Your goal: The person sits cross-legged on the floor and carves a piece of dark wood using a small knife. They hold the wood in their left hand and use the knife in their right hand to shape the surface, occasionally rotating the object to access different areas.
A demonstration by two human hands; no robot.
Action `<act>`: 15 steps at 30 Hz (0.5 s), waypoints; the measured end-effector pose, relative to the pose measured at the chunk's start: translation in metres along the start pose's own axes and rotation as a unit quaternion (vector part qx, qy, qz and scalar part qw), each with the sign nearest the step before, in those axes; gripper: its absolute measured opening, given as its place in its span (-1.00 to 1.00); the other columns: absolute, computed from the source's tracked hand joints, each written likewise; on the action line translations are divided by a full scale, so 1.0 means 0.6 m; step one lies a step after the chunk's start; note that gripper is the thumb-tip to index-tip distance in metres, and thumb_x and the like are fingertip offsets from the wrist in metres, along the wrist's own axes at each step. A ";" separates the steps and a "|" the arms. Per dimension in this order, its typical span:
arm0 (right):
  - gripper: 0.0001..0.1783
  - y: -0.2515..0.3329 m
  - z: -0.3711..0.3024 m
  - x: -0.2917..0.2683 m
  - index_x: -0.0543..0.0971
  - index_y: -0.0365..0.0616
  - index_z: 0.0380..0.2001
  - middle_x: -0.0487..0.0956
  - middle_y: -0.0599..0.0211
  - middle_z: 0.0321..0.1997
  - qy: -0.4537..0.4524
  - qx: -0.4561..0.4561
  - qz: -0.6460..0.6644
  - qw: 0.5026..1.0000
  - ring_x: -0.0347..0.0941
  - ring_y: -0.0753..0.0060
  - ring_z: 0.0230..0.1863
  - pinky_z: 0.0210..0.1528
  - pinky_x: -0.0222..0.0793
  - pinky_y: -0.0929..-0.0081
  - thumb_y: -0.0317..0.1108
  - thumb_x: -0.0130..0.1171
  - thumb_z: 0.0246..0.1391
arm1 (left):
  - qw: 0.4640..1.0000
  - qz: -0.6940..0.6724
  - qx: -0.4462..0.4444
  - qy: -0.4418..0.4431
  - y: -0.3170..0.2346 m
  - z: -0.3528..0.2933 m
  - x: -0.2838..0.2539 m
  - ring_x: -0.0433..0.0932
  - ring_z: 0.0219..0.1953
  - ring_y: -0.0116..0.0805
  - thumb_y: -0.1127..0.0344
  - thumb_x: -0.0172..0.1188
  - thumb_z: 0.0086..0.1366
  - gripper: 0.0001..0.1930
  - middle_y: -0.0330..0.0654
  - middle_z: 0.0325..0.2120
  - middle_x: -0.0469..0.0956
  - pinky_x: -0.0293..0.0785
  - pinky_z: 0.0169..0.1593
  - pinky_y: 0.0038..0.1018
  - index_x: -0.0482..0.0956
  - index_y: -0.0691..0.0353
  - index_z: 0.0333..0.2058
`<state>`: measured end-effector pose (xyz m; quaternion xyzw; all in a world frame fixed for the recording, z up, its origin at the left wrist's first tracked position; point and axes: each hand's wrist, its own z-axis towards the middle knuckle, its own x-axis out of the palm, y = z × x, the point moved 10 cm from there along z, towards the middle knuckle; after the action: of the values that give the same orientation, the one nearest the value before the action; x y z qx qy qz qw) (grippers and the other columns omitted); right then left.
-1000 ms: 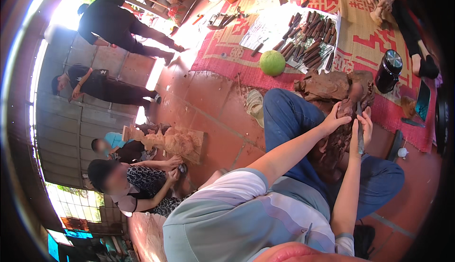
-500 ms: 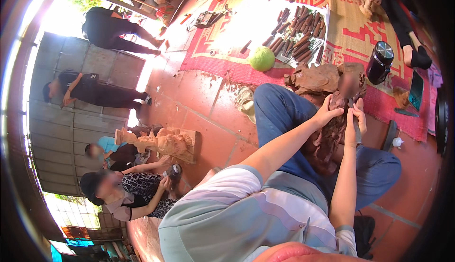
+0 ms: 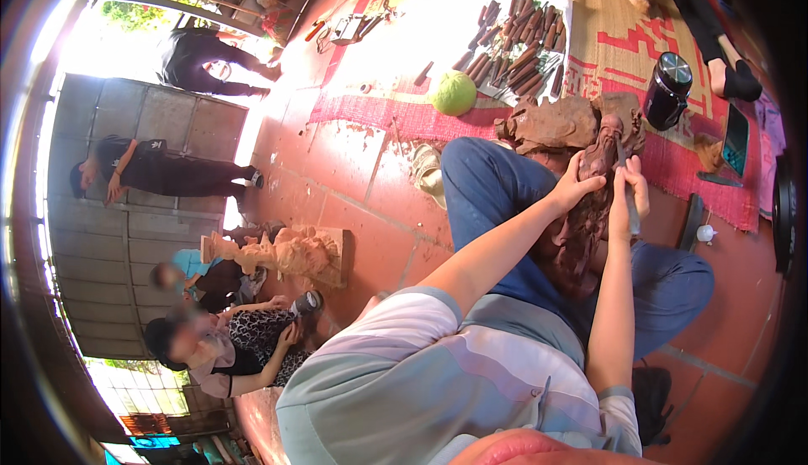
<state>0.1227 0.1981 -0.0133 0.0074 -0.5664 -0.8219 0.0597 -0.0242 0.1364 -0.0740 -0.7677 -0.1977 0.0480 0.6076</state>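
Observation:
A dark brown carved wooden figure [image 3: 592,212] lies across my lap, its bearded head pointing away from me toward a rough block of wood [image 3: 551,131]. Its left side is gripped by my left hand [image 3: 578,189], the thumb lying across the carving. My right hand [image 3: 633,194] closes around a slim carving chisel [image 3: 621,150]. The chisel's metal blade reaches up beside the figure's head, and its tip seems to touch the wood there. Part of the handle shows below my right fingers; the rest is hidden by the hand.
Beyond my knees a red-edged mat [image 3: 379,111] carries many wooden-handled chisels [image 3: 526,44], a green round fruit [image 3: 453,93] and a dark flask [image 3: 667,90]. A phone [image 3: 736,141] lies at right. To the left, people sit and stand near a pale wood carving [image 3: 299,255].
The chisel's blade has moved up along the figure's head and shows longer above my right hand. My left hand keeps its hold. The whole view has shifted slightly.

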 end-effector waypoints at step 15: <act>-0.91 -0.005 -0.003 0.003 0.46 -0.26 -0.43 0.34 -0.19 0.24 0.005 0.023 0.022 0.999 0.39 0.05 0.18 0.18 0.34 0.30 -0.59 0.18 0.08 | 0.999 -0.028 -0.008 -0.016 0.032 0.004 -0.019 0.10 0.29 -0.25 0.08 0.40 0.05 0.02 0.01 0.24 0.11 0.03 0.30 -0.42 -0.08 0.33 0.31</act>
<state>0.1211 0.1971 -0.0166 0.0004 -0.5849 -0.8072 0.0799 -0.0304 0.1308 -0.0944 -0.7661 -0.2292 0.0419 0.5990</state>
